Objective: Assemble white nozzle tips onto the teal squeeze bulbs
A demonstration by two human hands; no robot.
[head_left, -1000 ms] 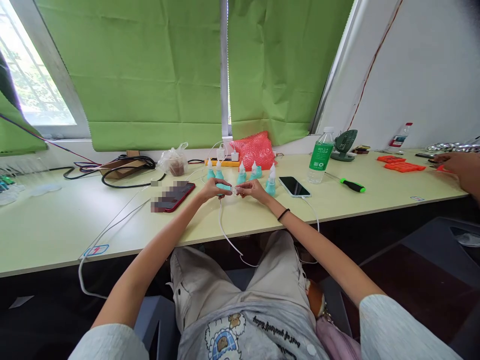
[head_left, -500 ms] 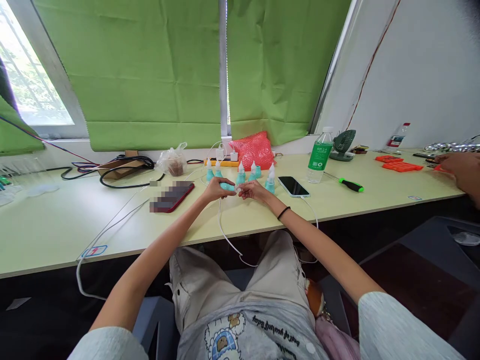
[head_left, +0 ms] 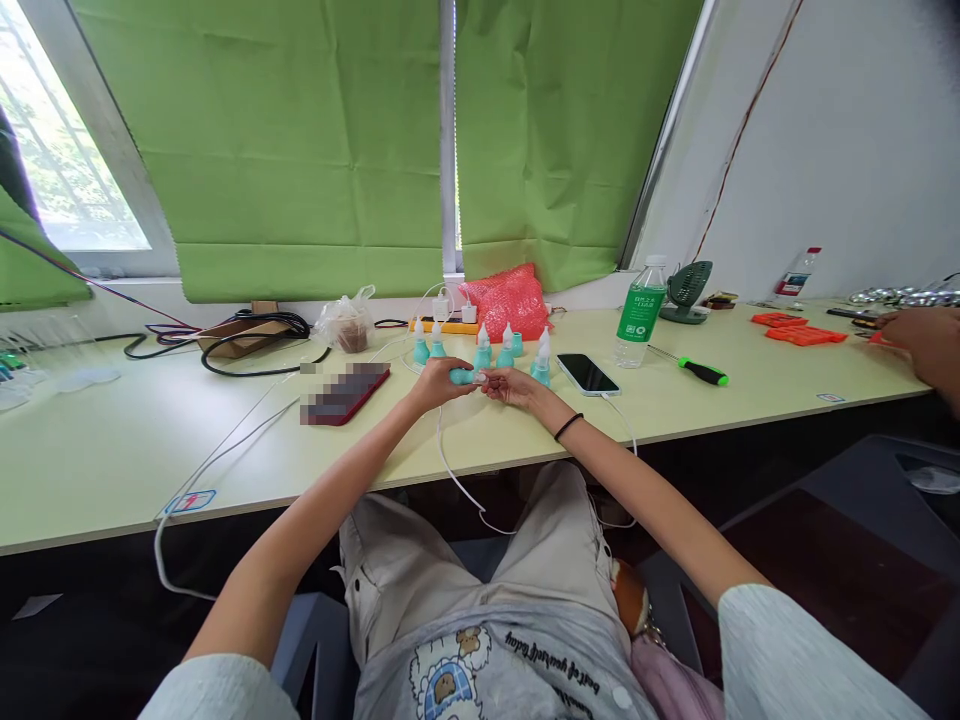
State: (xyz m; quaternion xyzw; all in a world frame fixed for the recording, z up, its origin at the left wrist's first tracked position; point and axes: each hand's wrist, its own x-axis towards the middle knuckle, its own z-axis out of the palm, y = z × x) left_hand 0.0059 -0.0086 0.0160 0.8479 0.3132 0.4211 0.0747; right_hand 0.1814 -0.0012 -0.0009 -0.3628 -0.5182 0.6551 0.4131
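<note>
My left hand (head_left: 435, 385) is closed round a teal squeeze-bulb nasal aspirator (head_left: 461, 376), which lies on its side with its narrow end to the right. At that end, the fingers of my right hand (head_left: 511, 386) are pinched on a small whitish, see-through tip (head_left: 480, 379). Whether the tip is fully seated on the bulb is too small to tell. Just behind my hands stand several more aspirators, among them one with a pale pointed nozzle (head_left: 482, 352) and another by my right hand (head_left: 541, 366). A teal bulb (head_left: 517, 344) without a nozzle is among them.
A charging phone (head_left: 588, 374), a green-labelled water bottle (head_left: 642, 312) and a screwdriver (head_left: 701, 371) lie or stand to the right. On the left is a red-edged phone (head_left: 346, 394). A red bubble-wrap pouch (head_left: 508, 303) sits behind. Another person's hand (head_left: 919, 340) appears at far right.
The bulb in my left hand has turned and shows more of its teal side between the fingers. My right hand has shifted slightly to the right and its fingers have moved at the tip.
</note>
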